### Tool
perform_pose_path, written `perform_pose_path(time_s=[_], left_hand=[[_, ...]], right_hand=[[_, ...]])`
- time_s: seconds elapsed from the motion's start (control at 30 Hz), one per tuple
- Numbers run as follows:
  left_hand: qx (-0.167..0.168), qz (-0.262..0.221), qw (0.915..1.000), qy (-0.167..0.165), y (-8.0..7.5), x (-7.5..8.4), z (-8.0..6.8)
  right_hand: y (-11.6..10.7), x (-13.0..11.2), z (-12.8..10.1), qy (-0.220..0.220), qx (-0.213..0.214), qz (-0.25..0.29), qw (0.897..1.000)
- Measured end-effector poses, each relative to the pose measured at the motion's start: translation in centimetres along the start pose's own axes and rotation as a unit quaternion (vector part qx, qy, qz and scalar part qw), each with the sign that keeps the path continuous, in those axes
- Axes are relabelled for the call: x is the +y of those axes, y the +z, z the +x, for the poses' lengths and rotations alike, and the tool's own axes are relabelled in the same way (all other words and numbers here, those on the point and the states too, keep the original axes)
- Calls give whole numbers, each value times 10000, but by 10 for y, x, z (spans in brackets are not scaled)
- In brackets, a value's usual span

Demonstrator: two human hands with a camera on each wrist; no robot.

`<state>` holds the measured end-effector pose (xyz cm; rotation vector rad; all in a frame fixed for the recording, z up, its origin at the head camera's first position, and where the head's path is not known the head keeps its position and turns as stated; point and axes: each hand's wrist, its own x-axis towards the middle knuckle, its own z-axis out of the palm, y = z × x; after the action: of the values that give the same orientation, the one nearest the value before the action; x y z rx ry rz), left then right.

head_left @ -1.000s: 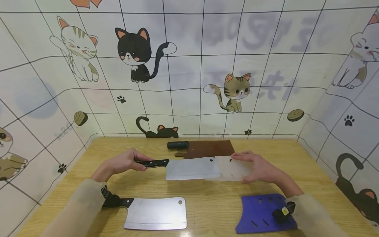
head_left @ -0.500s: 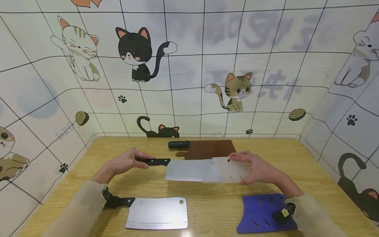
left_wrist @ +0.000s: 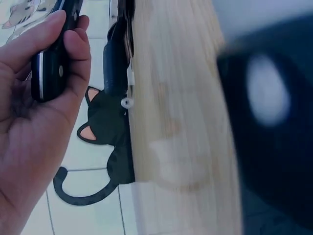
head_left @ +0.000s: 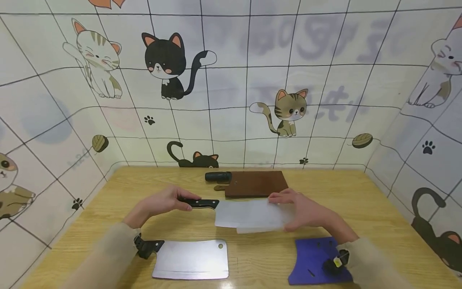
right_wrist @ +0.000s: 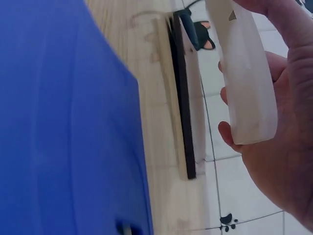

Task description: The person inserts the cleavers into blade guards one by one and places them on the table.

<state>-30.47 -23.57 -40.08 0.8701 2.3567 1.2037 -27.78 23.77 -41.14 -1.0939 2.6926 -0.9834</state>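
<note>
No word, brand or number I can read. On the white wall covering ahead of me, right of centre: an upper row of marks, lettering-like, pale purple, large, blurred. Below it, a second row, brush-like strokes, equally illegible. On its left side, small bluish marks, too faint to make out. Yellow patch at my right wrist: too small to tell if printed.

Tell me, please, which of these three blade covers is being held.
The whitish cover, held in the right grip; the blue cover and the brown cover lie on the table.
</note>
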Motion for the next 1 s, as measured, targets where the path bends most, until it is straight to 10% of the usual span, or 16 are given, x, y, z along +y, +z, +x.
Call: perform_pose_path(time_s=[1.0], left_hand=[[611,-612,9961,-165,43,23,36]], right_hand=[[8,-7,22,319,434,-144,9984]])
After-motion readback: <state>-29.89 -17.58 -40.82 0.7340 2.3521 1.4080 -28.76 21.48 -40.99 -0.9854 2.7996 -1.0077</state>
